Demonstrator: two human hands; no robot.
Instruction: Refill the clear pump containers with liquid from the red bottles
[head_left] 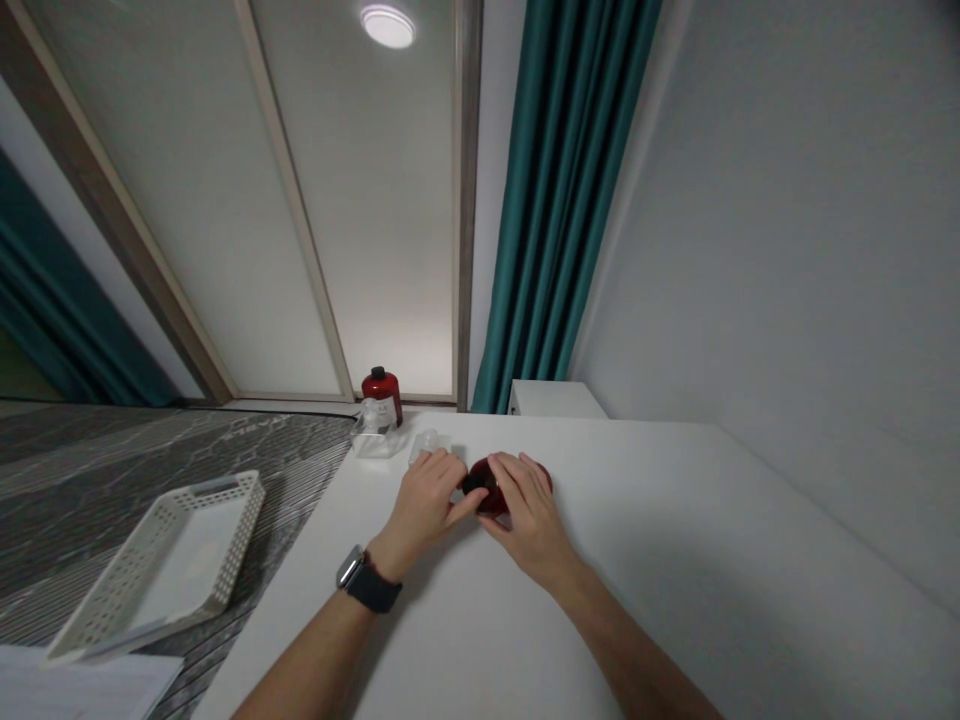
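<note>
A dark red bottle (546,478) lies tilted on its side over the white table, its black cap (474,480) pointing left. My right hand (525,510) is wrapped over the bottle's body and hides much of it. Around the cap, the fingers of my left hand (433,495) are closed, with the thumb near the neck. A black smartwatch (367,580) sits on my left wrist. Just beyond my left hand is a small clear plastic piece (430,441), partly hidden by my knuckles.
Another red bottle (384,388) with a black cap stands upright at the table's far left corner, behind clear plastic packaging (377,440). A white perforated basket (244,530) and papers (90,685) lie left of the white table (480,640). Behind it stands a white cabinet (556,399).
</note>
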